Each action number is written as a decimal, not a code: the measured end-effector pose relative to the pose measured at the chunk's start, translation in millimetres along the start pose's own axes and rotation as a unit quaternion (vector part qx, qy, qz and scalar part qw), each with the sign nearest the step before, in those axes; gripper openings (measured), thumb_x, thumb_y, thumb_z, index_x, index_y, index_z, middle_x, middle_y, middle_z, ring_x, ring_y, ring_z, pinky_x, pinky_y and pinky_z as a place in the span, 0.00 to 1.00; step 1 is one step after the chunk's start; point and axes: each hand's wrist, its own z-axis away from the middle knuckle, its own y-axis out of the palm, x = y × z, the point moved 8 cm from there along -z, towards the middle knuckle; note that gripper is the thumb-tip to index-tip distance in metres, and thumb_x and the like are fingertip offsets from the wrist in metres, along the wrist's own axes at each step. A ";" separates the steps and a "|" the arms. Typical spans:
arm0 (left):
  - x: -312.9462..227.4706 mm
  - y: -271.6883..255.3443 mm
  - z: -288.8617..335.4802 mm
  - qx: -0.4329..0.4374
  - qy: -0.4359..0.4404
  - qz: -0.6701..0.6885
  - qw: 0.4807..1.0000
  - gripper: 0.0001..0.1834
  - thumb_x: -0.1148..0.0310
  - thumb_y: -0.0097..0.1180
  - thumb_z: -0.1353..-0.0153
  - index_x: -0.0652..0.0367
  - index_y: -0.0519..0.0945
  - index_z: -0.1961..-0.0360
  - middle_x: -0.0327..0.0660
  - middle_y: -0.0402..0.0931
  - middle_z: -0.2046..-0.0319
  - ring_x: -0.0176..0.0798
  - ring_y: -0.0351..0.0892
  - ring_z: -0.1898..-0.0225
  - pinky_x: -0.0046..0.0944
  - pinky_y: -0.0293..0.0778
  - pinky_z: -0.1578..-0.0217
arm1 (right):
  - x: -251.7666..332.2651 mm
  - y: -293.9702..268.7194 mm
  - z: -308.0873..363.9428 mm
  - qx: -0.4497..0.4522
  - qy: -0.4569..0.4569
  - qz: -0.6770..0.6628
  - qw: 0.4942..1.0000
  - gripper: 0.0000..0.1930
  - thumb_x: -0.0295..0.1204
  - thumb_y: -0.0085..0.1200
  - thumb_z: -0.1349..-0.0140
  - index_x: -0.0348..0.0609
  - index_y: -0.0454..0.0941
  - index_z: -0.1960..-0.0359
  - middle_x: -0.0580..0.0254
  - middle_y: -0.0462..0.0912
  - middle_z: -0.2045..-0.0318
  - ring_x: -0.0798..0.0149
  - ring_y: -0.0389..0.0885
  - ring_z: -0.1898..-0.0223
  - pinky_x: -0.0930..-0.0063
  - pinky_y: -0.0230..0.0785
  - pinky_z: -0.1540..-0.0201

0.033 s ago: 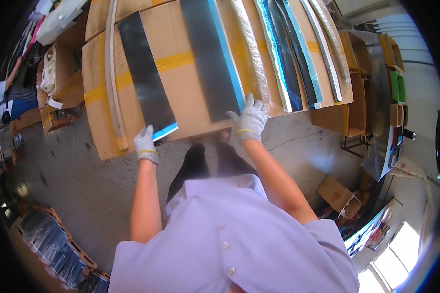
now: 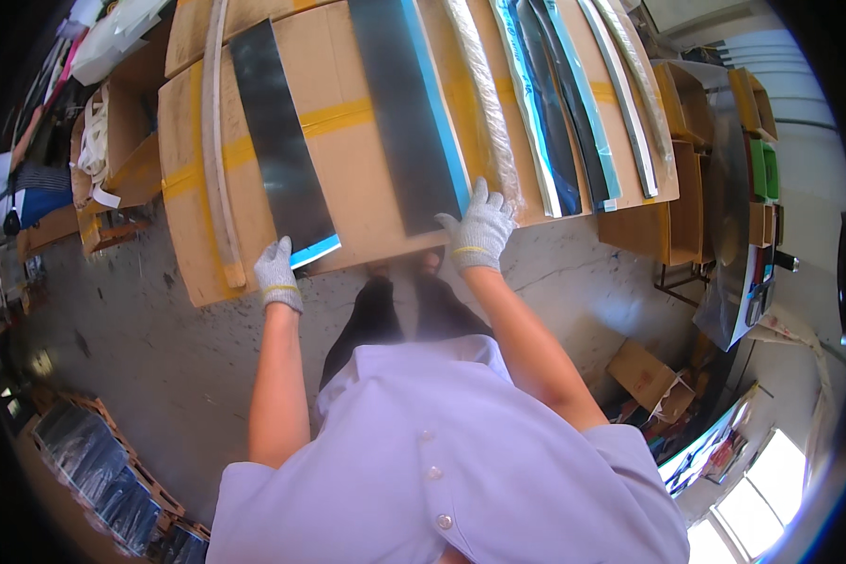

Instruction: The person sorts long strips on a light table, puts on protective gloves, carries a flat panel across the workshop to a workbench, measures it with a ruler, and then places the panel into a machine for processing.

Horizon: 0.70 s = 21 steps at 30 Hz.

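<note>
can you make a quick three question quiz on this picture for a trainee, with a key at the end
1. True or false: the left hand is bare.

2. Multiple choice: which part of the wider dark strip is the right hand at?
A) its far left corner
B) its near right corner
C) the middle of its left edge

3. Fill in the colour: the tape running across the cardboard is ____.

Key:
1. False; it wears a grey glove.
2. B
3. yellow
</note>
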 end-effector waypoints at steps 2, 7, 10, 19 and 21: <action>-49.6 1.3 21.0 -0.051 0.076 -0.103 0.990 0.20 0.65 0.62 0.37 0.71 0.79 0.51 0.51 0.82 0.55 0.47 0.79 0.50 0.40 0.71 0.46 | -3.9 5.7 -6.3 -0.020 0.003 -0.006 1.000 0.37 0.42 0.72 0.53 0.39 0.72 0.42 0.44 0.76 0.51 0.43 0.74 0.49 0.53 0.68 0.46; -111.3 19.3 78.2 -0.125 0.341 -0.358 0.860 0.24 0.67 0.62 0.40 0.64 0.75 0.43 0.53 0.72 0.41 0.53 0.70 0.38 0.47 0.66 0.37 | -36.5 37.5 -16.3 -0.051 0.016 -0.109 0.993 0.28 0.37 0.68 0.48 0.42 0.75 0.46 0.49 0.81 0.55 0.45 0.79 0.52 0.54 0.68 0.47; -96.5 69.4 86.4 0.088 0.295 -0.200 0.930 0.18 0.72 0.60 0.41 0.62 0.80 0.49 0.50 0.78 0.49 0.51 0.76 0.44 0.45 0.71 0.42 | -45.6 35.1 -16.4 -0.032 0.040 -0.186 0.981 0.20 0.36 0.64 0.44 0.44 0.79 0.51 0.50 0.80 0.55 0.46 0.79 0.53 0.54 0.69 0.48; -74.5 142.5 99.5 0.240 0.315 -0.210 0.894 0.13 0.66 0.58 0.37 0.63 0.83 0.55 0.50 0.82 0.58 0.50 0.82 0.54 0.41 0.76 0.51 | -23.5 -2.4 -25.4 0.143 0.209 -0.668 0.700 0.12 0.29 0.54 0.33 0.31 0.77 0.54 0.60 0.79 0.72 0.74 0.75 0.77 0.80 0.66 0.80; -72.1 143.7 93.9 0.253 0.303 -0.222 0.891 0.14 0.65 0.57 0.36 0.63 0.84 0.55 0.49 0.82 0.58 0.50 0.82 0.54 0.41 0.76 0.52 | -18.6 -15.9 -39.0 0.159 0.243 -0.771 0.567 0.07 0.26 0.54 0.33 0.36 0.75 0.57 0.63 0.76 0.74 0.74 0.75 0.76 0.83 0.65 0.80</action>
